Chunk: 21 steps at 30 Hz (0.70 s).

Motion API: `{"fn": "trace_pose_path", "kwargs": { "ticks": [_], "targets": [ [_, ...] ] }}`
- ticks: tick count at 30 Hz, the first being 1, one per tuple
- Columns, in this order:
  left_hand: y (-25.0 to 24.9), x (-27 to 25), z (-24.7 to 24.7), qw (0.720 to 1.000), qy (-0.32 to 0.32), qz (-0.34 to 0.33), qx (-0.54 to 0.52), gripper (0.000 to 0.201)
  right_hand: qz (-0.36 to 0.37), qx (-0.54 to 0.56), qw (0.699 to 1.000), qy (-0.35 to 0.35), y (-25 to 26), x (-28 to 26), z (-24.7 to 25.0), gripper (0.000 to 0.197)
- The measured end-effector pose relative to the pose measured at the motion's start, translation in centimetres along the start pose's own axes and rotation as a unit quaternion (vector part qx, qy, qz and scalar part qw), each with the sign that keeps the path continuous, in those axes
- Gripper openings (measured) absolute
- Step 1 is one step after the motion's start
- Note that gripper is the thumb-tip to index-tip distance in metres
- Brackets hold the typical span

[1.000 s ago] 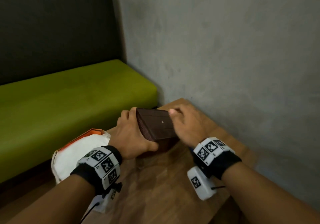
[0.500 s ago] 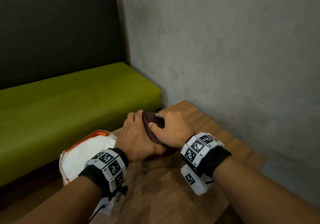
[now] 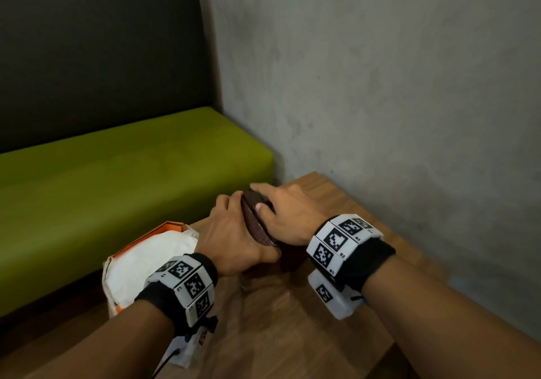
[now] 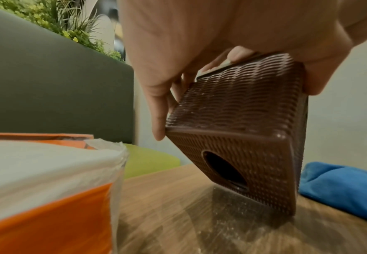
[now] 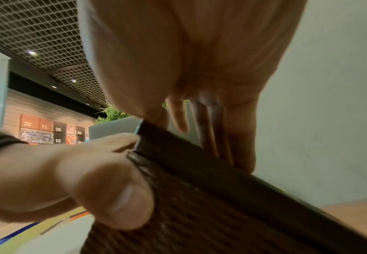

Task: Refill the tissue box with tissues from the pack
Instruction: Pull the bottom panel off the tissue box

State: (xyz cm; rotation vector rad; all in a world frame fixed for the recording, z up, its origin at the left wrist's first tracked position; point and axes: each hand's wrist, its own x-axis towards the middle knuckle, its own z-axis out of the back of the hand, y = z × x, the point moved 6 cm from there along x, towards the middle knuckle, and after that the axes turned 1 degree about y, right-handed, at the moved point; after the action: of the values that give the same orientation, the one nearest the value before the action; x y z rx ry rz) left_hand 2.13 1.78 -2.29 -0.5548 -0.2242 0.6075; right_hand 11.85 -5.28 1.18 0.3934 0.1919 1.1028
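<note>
Here both hands hold the brown woven tissue box at the centre of the head view, tipped onto one lower edge on the wooden table. The left hand grips it from the left, fingers curled over the far top edge and thumb wrapped along the near side. The right hand lies over the upturned smooth base, thumb pressed on its near rim and fingers reaching over the far side, so it is pinching or prying there; I judge the base panel is about to come off so tissues can go in. The box's long axis runs from lower right to upper left in the head view, away from the person. The tissue pack, orange with an opened top and white tissues showing, sits just left of the left wrist, so the left hand is nearer to it. The left wrist view shows what the head view hides: the round dispensing hole faces down toward the table, and a blue cloth lies at the right edge. The right wrist view alone shows the thumb of the left hand clamped on the woven side, and the dark base rim under the right fingers.
</note>
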Motion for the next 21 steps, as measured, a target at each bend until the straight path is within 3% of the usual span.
{"fn": "trace_pose_path", "kwargs": {
  "ticks": [5,8,13,19,21],
  "targets": [
    [0.1,-0.3,-0.3,1.0,0.006,0.004,-0.011,0.124,0.007,-0.013,0.999,0.037,-0.5,-0.5,0.2,0.067],
    [0.4,-0.3,-0.6,1.0,0.019,0.014,-0.011,0.131,-0.002,-0.021,1.0,-0.001,-0.6,-0.9,2.1,0.047],
    [1.9,-0.2,-0.5,0.997,0.015,0.071,-0.018,0.134,-0.063,-0.046,0.985,-0.155,-1.9,-1.4,6.1,0.029],
    [2.6,0.0,-1.2,0.984,0.082,0.153,0.03,0.127,-0.126,-0.15,0.964,-0.179,-4.4,-1.1,8.6,0.024],
    [2.8,-0.4,-1.8,0.977,0.103,0.177,0.056,0.123,-0.178,-0.141,0.961,-0.16,-6.1,-1.4,8.9,0.022]
  ]
}}
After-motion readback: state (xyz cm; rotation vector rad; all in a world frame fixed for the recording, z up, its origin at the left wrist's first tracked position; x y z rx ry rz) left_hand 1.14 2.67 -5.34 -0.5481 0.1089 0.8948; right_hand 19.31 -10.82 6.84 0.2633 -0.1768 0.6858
